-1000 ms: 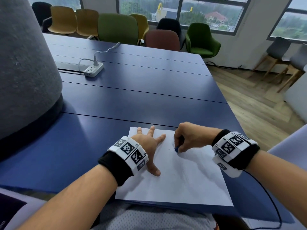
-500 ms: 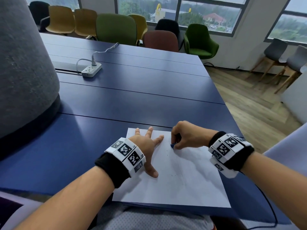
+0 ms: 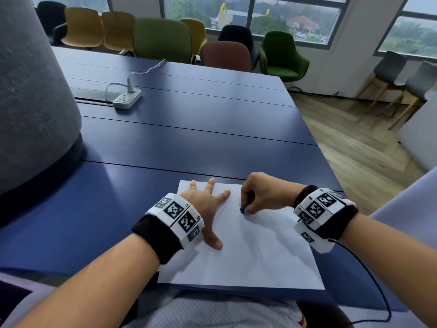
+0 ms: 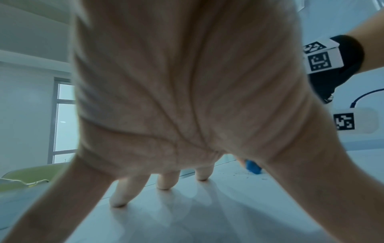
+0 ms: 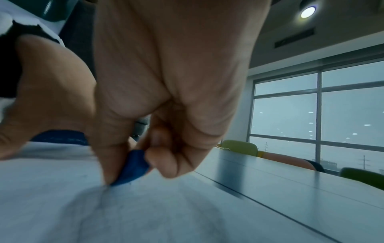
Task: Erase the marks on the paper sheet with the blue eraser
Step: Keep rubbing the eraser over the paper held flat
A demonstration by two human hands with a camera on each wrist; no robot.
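While the right hand pinches the blue eraser between thumb and fingertips, its lower tip touches the paper sheet directly beneath the grip. Faint grey marks trail from that contact point toward the person, so the next strokes probably need to pull that way. Just left of the grip, the left hand lies flat with fingers spread, pressing the sheet onto the blue worktop.

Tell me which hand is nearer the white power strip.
Left. The left hand is spread on the paper sheet, on the side toward the power strip; the right hand sits farther right, pinching the blue eraser.
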